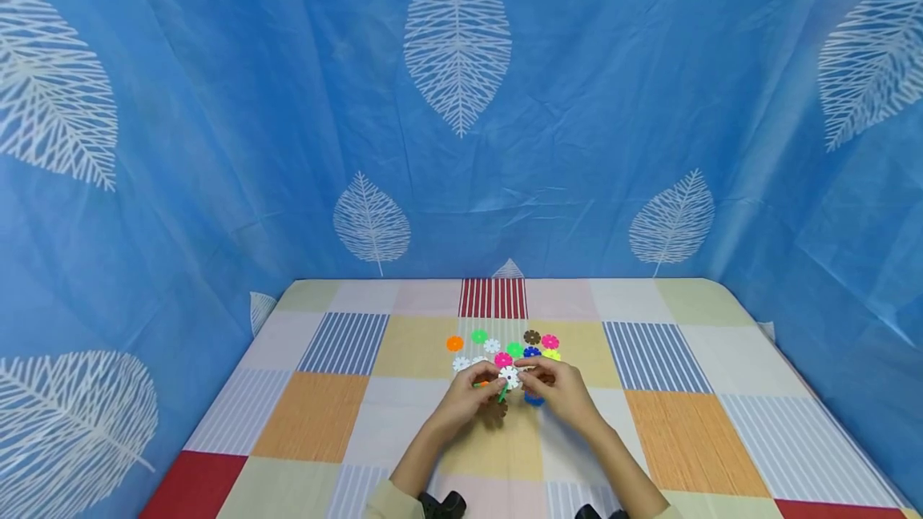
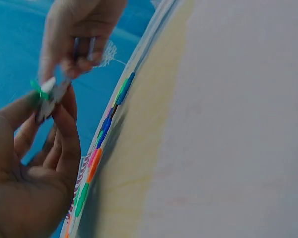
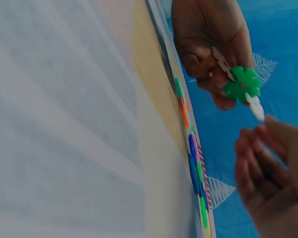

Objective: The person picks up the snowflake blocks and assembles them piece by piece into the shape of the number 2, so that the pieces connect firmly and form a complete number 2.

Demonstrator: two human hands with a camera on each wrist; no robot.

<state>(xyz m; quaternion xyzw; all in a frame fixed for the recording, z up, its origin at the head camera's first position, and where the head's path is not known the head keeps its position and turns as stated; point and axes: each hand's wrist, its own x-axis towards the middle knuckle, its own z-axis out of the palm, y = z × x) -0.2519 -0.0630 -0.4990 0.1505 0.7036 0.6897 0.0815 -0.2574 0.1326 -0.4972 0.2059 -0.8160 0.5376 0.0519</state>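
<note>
My left hand (image 1: 463, 400) pinches a small joined piece made of notched plastic snowflake discs, held above the table. In the right wrist view its green disc (image 3: 244, 84) faces the camera, with a brown disc (image 3: 222, 63) slotted on one side and a white disc (image 3: 256, 106) on the other. From the right, my right hand (image 1: 561, 392) pinches the outer edge of that white disc between thumb and fingertip. The white disc (image 1: 509, 377) faces up between both hands in the head view. Part of the green disc is hidden behind the left fingers.
Several loose discs lie just beyond the hands, among them an orange disc (image 1: 454, 343), a brown disc (image 1: 532, 337) and a pink disc (image 1: 550, 341). A blue disc (image 1: 534, 400) lies partly under the right hand. A patchwork cloth (image 1: 310, 419) covers the table; blue curtains (image 1: 577, 102) surround it.
</note>
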